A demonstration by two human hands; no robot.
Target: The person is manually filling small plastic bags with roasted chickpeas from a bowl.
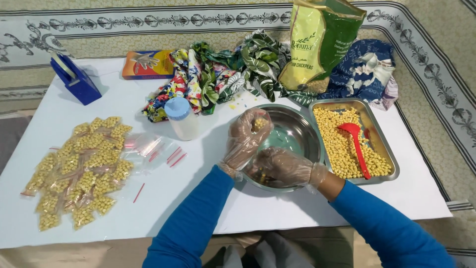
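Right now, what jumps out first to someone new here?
Two gloved hands meet over a steel bowl at centre: the left hand pinches a small bag of chickpeas, the right hand is below it. Right of the bowl, a tray of chickpeas holds a red scoop; far left lies a pile of filled bags.

Green-yellow pouch (pixel 317 42) behind tray; orange box (pixel 147 64) far left.

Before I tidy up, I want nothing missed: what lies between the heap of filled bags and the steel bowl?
In the head view, empty clear bags with red strips lie beside the heap of filled bags; past them it is bare white sheet up to the steel bowl.
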